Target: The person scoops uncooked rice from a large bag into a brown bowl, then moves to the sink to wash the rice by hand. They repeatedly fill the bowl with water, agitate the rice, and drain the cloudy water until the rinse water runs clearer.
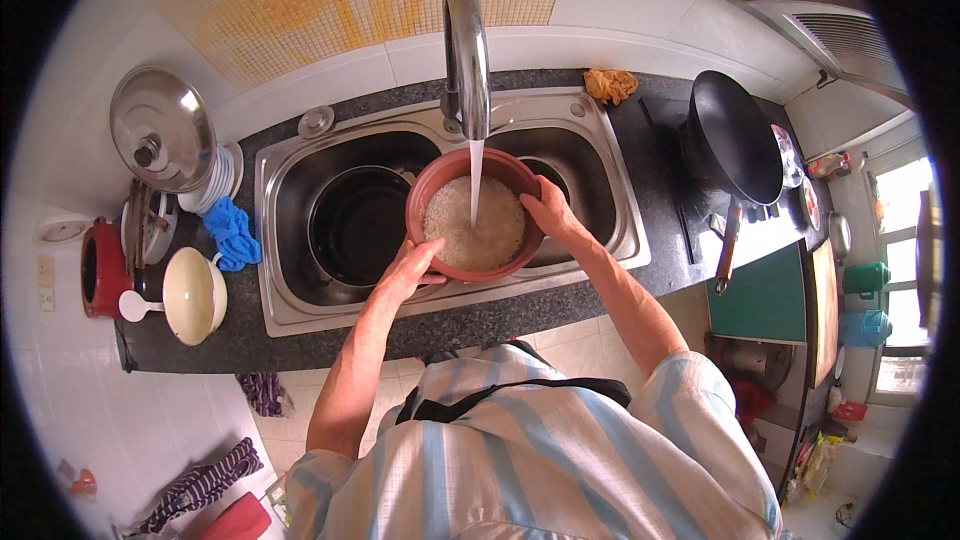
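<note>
Between my hands is a reddish-brown round pot (422,199), held over the divider of a double-bowl stainless steel sink (626,236). Pale grains that look like rice (446,210) lie in it under cloudy water. A stream from the curved chrome faucet (466,45) falls into the pot's middle. My left hand (409,270) grips the near left of the rim, thumb on top and fingers underneath. On the right side, my right hand (553,208) holds the rim. A dark round pan (360,225) sits in the left bowl, partly hidden by the pot.
A black wok (735,139) with a wooden handle stands on the right. An orange cloth (611,85) lies behind the sink. Leftward are a steel lid (169,120), stacked plates (214,180), a blue cloth (231,234), a cream pan (196,296) and a red pot (105,266).
</note>
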A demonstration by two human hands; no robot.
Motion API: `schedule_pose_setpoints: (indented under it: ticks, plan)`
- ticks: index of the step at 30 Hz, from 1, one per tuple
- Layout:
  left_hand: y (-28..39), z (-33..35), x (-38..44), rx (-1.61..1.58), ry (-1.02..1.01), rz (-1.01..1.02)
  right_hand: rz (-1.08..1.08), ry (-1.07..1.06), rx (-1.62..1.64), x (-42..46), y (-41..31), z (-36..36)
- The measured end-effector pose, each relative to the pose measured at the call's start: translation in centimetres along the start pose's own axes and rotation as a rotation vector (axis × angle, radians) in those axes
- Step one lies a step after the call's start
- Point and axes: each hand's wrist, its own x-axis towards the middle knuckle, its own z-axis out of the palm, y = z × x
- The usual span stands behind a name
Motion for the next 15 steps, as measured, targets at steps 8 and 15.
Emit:
schedule_pose_setpoints:
  ticks: [8, 15]
  plan:
    - [0.4, 0.5, -0.3, -0.018, 0.041, -0.014, 0.023, 0.004, -0.024, -0.2, -0.6, -0.1]
    - [0.5, 0.8, -0.3, -0.036, 0.038, -0.007, 0.063, -0.001, 0.007, -0.3, -1.1, -0.3]
